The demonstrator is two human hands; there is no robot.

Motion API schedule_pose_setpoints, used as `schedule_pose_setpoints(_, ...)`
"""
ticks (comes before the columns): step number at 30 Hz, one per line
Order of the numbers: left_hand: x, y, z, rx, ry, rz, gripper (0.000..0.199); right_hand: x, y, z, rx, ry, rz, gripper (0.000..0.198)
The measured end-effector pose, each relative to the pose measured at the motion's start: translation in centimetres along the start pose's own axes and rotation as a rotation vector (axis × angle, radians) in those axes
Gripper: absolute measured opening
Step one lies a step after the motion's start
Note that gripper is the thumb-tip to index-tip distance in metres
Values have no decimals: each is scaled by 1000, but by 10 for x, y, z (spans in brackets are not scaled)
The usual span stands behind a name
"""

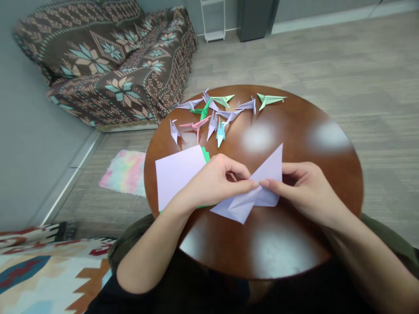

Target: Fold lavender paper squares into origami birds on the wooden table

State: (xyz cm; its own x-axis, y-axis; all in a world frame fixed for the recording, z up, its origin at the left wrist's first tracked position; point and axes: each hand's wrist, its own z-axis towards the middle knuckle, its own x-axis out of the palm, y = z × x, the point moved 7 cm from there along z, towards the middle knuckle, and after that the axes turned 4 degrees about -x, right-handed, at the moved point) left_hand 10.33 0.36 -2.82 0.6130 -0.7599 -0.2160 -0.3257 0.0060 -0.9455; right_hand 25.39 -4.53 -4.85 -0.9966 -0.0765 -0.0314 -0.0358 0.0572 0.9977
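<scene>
One partly folded lilac origami sheet (pixel 270 168) is at the centre right of the frame, one sharp corner pointing up and other corners reaching toward the lower left. It is over the round wooden tabletop (pixel 294 124); whether its lower edge touches the wood is hard to tell. The left hand (pixel 225 179) pinches it near the middle between thumb and curled fingers. The right hand (pixel 299 185) pinches it from the other side, thumb on the near face and fingers mostly hidden behind; the two thumb tips are just beside each other.

Judging by the creases and this grip, a fold is being shaped at the middle of the paper. The next move seems to call for lining up the edges, then pressing the crease flat without letting the layers slip.

At the centre left lies a flat lilac square (pixel 180 176), with green paper (pixel 205 155) peeking out from beneath, partly covered by the left forearm. Finished-looking paper cranes (pixel 197 126) in purple, green, pink and blue are scattered near the top of the tabletop.

No brand, label or writing can be read anywhere.
</scene>
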Motion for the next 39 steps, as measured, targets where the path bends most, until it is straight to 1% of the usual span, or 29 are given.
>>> schedule_pose_setpoints(3,1,0,-1,-1,30,62,29,1,2,0,-17,0,-34,13)
schedule_pose_setpoints(5,1,1,-1,-18,41,48,25,3,4,0,-32,12,-57,9)
schedule_pose_setpoints(10,4,1,-2,-76,94,-5,22,7,8,0,-51,46,-78,15)
schedule_pose_setpoints(15,5,0,-2,-83,85,-20,20,7,9,0,-46,51,-92,17)
schedule_pose_setpoints(21,6,3,-2,-82,99,-9,17,11,7,0,-36,95,-116,11)
schedule_pose_setpoints(29,6,5,-2,-91,123,30,19,12,3,-3,31,123,-214,10)
schedule_pose_setpoints(35,7,6,-3,-93,190,75,25,16,-4,-6,106,174,-247,12)
schedule_pose_setpoints(39,7,7,-3,-103,227,89,27,20,-4,-6,127,198,-227,10)
